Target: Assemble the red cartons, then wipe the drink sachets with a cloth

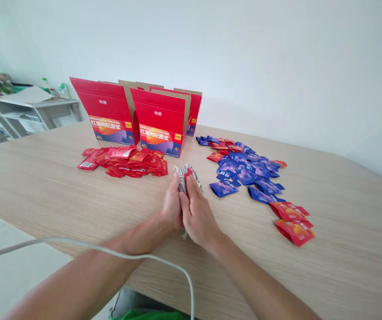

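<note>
Two hands (199,218) around one striped bundle (181,178)

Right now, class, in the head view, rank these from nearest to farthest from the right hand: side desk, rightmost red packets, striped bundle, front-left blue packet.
1. Striped bundle: held between right hand and left hand.
2. Front-left blue packet: just right, on the table.
3. Rightmost red packets: farther right.
4. Side desk: far left, beyond the table.
</note>
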Demonstrator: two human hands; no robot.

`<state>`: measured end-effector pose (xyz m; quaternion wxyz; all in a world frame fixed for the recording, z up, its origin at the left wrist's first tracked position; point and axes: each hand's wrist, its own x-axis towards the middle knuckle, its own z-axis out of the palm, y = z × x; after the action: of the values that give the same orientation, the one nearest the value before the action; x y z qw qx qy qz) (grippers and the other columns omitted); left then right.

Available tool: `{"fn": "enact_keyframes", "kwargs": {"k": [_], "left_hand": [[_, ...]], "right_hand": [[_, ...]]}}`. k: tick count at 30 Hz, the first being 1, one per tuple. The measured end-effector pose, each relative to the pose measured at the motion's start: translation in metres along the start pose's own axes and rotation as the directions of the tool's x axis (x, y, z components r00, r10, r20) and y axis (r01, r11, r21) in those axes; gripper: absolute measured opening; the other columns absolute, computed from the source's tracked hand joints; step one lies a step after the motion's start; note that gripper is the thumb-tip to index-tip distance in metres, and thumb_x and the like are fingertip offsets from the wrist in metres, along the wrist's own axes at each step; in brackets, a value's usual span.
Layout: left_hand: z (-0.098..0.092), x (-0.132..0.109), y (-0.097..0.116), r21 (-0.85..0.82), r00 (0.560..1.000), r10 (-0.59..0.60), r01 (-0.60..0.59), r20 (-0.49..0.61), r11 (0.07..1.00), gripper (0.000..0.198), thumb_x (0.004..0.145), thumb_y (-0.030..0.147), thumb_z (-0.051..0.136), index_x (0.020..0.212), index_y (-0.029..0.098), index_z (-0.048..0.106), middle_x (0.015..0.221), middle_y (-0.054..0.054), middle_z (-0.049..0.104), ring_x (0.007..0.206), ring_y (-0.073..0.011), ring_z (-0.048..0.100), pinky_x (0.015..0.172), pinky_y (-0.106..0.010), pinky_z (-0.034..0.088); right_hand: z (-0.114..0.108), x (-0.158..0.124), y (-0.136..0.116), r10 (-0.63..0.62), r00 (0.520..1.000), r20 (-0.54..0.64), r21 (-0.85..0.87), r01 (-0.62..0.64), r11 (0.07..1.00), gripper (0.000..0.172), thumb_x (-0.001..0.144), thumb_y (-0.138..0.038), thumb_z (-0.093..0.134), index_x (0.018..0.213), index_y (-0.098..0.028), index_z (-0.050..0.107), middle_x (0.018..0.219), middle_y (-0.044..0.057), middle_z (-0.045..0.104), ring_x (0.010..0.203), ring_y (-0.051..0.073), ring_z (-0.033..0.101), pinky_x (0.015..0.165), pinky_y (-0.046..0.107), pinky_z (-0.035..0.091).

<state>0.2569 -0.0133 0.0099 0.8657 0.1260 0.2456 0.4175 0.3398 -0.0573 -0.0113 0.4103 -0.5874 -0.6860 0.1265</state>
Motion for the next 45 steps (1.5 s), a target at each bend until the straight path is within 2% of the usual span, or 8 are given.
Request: {"fn": "enact_keyframes", "kwargs": {"k": [9, 13, 18, 20, 24, 33, 40, 45], "left_hand": [[-0.002, 0.001, 0.018, -0.009, 0.992, 0.05, -0.051, -0.117, 0.999, 0.052, 0.106, 0.056, 0.047, 0.108, 0.013, 0.077, 0.092, -0.013, 0.082, 0.09, -0.0318, 0.08, 0.089, -0.047, 0.066], [0.001, -0.003, 0.01, 0.009, 0.998, 0.013, -0.013, -0.059, 1.0, 0.052, 0.109, 0.052, 0.043, 0.104, 0.012, 0.076, 0.091, -0.014, 0.081, 0.084, -0.0295, 0.08, 0.086, -0.047, 0.066], [-0.002, -0.005, -0.004, 0.077, 0.994, -0.096, 0.099, -0.043, 0.992, 0.05, 0.109, 0.05, 0.043, 0.113, 0.012, 0.075, 0.09, -0.012, 0.08, 0.069, -0.0238, 0.075, 0.081, -0.05, 0.067], [-0.005, -0.005, -0.012, 0.123, 0.977, -0.214, 0.214, -0.012, 0.969, 0.049, 0.108, 0.048, 0.046, 0.115, 0.009, 0.075, 0.088, -0.014, 0.079, 0.068, -0.024, 0.074, 0.079, -0.05, 0.066], [-0.011, -0.006, -0.025, 0.21, 0.914, -0.394, 0.368, 0.099, 0.906, 0.049, 0.108, 0.044, 0.045, 0.116, 0.005, 0.075, 0.086, -0.017, 0.079, 0.069, -0.0256, 0.075, 0.078, -0.048, 0.066], [-0.004, -0.014, -0.029, 0.299, 0.905, -0.422, 0.391, 0.045, 0.87, 0.047, 0.108, 0.042, 0.046, 0.103, 0.009, 0.079, 0.087, -0.016, 0.08, 0.065, -0.0221, 0.071, 0.065, -0.036, 0.062], [-0.002, -0.011, -0.03, 0.278, 0.902, -0.431, 0.409, 0.02, 0.869, 0.044, 0.105, 0.041, 0.048, 0.104, 0.013, 0.082, 0.089, -0.017, 0.082, 0.074, -0.0283, 0.076, 0.064, -0.039, 0.063], [-0.002, -0.009, -0.029, 0.227, 0.908, -0.418, 0.411, -0.017, 0.883, 0.042, 0.103, 0.039, 0.05, 0.108, 0.01, 0.081, 0.082, -0.017, 0.081, 0.073, -0.0316, 0.079, 0.062, -0.04, 0.065]], "right_hand": [[-0.033, -0.003, -0.023, 0.016, 0.972, 0.233, -0.052, -0.004, 0.999, 0.068, 0.093, -0.019, 0.061, 0.159, -0.009, 0.051, 0.139, 0.021, 0.073, 0.114, 0.03, 0.075, 0.098, 0.041, 0.058], [-0.077, 0.012, -0.012, 0.106, 0.961, 0.254, -0.362, -0.007, 0.932, 0.024, 0.095, -0.02, 0.056, 0.103, -0.015, 0.078, 0.091, 0.013, 0.081, 0.079, 0.024, 0.072, 0.071, 0.032, 0.047], [-0.114, 0.042, 0.005, 0.128, 0.974, -0.185, -0.161, -0.158, 0.974, 0.023, 0.089, -0.033, 0.067, 0.071, -0.02, 0.064, 0.064, 0.001, 0.065, 0.058, 0.015, 0.055, 0.055, 0.027, 0.033], [-0.107, 0.062, 0.01, 0.313, 0.911, -0.269, 0.217, -0.259, 0.941, 0.026, 0.092, -0.04, 0.068, 0.076, -0.02, 0.063, 0.059, -0.002, 0.06, 0.05, 0.012, 0.05, 0.047, 0.024, 0.031], [-0.063, 0.105, 0.016, 0.515, 0.855, 0.064, 0.512, -0.471, 0.719, 0.03, 0.096, -0.037, 0.074, 0.076, -0.018, 0.06, 0.053, -0.004, 0.056, 0.04, 0.008, 0.044, 0.038, 0.018, 0.028], [0.012, 0.141, 0.033, 0.41, 0.836, 0.366, 0.246, -0.512, 0.823, 0.033, 0.102, -0.046, 0.073, 0.101, -0.014, 0.069, 0.069, 0.005, 0.074, 0.063, 0.019, 0.073, 0.064, 0.035, 0.068], [0.023, 0.148, 0.043, 0.348, 0.873, 0.341, -0.251, -0.272, 0.929, 0.032, 0.101, -0.046, 0.074, 0.104, -0.014, 0.073, 0.117, 0.025, 0.079, 0.121, 0.04, 0.074, 0.105, 0.052, 0.056], [0.03, 0.153, 0.036, 0.277, 0.874, 0.399, -0.375, -0.12, 0.919, 0.045, 0.108, -0.056, 0.058, 0.104, -0.016, 0.077, 0.123, 0.02, 0.08, 0.128, 0.035, 0.071, 0.103, 0.04, 0.054]]}}
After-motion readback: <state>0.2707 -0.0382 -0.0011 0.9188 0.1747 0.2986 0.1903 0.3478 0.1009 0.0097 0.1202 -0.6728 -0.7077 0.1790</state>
